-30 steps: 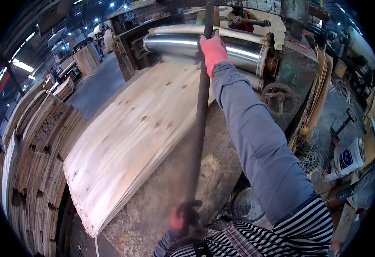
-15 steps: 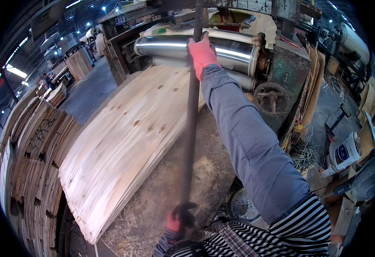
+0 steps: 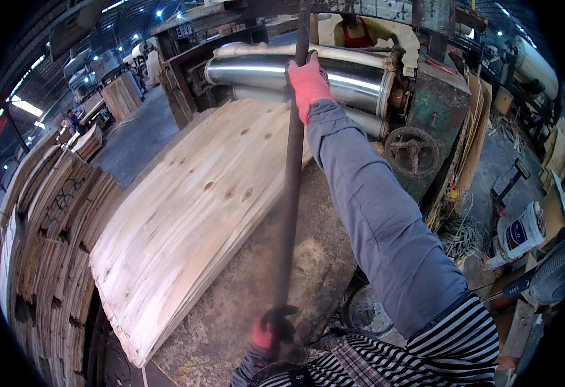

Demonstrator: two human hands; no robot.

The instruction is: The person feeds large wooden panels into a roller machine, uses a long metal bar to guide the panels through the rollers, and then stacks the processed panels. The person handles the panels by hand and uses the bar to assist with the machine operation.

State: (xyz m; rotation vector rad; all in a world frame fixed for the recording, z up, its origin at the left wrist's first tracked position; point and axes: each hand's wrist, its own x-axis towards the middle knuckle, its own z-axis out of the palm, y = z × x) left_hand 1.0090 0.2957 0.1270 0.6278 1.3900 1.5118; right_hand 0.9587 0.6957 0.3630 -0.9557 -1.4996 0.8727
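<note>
A long dark pole (image 3: 291, 193) stands upright in front of me, running from my waist up past the rollers. Well up its length, my right hand (image 3: 309, 85), in a red glove, is closed around it with the arm stretched forward. Low down near my body, my left hand (image 3: 271, 329), in a red and dark glove, is curled at the pole's lower end; its fingers are slightly blurred. Left of the pole lies a stack of pale wood veneer sheets (image 3: 179, 219) with knots, its far end close to the shiny metal roller (image 3: 276, 72).
A stained brown board (image 3: 257, 284) lies under the stack. At right are a handwheel (image 3: 413, 152), a white bucket (image 3: 521, 230), a hammer (image 3: 511, 180) and a fan (image 3: 550, 274). More veneer piles (image 3: 57, 245) stand at left. Beyond the rollers is a co-worker in a red apron (image 3: 358, 33).
The co-worker behind the rollers shows more fully, and the pale sheet with a green mark above the roller is gone from view. Both my hands keep their places on the pole.
</note>
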